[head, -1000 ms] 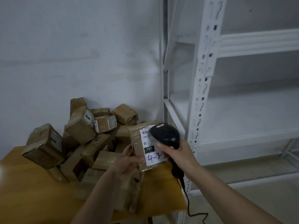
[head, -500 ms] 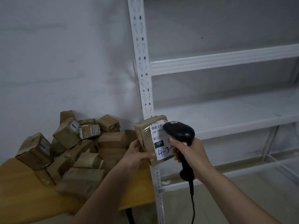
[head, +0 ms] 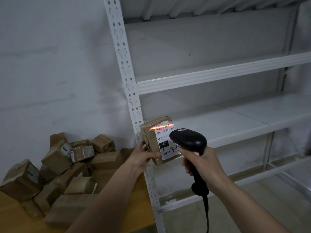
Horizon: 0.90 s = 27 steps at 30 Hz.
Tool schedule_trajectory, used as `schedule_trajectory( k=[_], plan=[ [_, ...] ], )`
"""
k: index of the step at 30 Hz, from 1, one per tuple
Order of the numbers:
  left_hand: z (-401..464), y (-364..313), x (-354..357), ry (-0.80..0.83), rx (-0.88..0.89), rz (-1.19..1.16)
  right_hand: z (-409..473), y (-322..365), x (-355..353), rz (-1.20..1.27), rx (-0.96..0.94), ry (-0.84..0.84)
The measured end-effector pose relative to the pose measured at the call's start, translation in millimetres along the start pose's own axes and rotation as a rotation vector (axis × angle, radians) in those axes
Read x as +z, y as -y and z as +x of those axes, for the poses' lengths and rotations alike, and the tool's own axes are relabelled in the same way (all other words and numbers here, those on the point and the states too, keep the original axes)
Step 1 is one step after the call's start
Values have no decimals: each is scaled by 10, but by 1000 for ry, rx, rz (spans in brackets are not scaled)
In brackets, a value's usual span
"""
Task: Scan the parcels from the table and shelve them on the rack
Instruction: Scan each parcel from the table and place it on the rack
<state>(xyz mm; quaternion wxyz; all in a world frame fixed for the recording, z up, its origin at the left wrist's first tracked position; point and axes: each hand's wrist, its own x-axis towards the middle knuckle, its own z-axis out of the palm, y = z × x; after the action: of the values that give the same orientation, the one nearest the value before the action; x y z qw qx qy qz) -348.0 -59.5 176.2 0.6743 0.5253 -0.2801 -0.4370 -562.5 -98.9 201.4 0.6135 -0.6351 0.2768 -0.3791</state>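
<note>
Scanner (head: pixel 188 140) beam now across parcel (head: pixel 152 140) barcode

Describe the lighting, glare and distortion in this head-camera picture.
Head view: dim, bluish light; the scanner casts a bright orange line that washes out the barcode on the held parcel; the wide lens bows the rack upright; the piled parcels look soft.

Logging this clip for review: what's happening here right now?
A person is scanning a parcel. The left hand holds a small brown parcel up in front of the white rack, label facing out. The right hand grips a black corded scanner, whose red beam lies across the label's barcode. More parcels sit piled on the wooden table. The visible shelves hold no parcels.
</note>
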Motion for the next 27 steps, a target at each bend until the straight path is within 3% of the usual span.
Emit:
schedule_trajectory(
  k=[12,18,22,27],
  plan=[
    [110,-79,-42,21,-4,62,76,15,-27,-45,-3,-8],
    [125,-537,114,3,37,209,241,251,8,39,-134,-83],
    [141,-1119,321,-44,169,255,424,554,50,37,-276,-162],
    [241,-1919,639,-165,470,452,795,1023,172,142,-440,-195]
  ],
)
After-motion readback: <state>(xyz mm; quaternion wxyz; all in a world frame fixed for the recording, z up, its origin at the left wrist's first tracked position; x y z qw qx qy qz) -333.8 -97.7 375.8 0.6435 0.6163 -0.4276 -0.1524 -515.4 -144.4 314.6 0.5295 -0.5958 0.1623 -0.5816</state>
